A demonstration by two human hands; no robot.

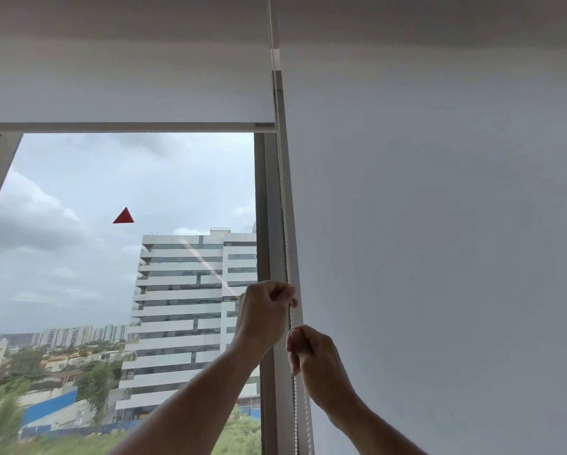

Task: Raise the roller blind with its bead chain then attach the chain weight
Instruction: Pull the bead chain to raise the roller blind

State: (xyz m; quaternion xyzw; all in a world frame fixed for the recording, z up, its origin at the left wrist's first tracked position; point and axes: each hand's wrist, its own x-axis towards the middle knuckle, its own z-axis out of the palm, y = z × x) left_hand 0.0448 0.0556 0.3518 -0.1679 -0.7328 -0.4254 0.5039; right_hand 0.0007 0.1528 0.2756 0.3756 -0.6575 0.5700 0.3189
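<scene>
A white roller blind (127, 87) covers the top of the window, its bottom bar (118, 127) well above the middle of the glass. A white bead chain (283, 205) hangs down along the window's right frame. My left hand (264, 311) is closed on the chain at about mid height. Just below it and to the right, my right hand (311, 353) also grips the chain, which runs on down past it to the bottom edge of the view. No chain weight is visible.
A second white blind (439, 224) fills the right half of the view, fully down. The grey window frame (269, 208) stands between the two. A red triangle sticker (124, 216) is on the glass, with buildings outside.
</scene>
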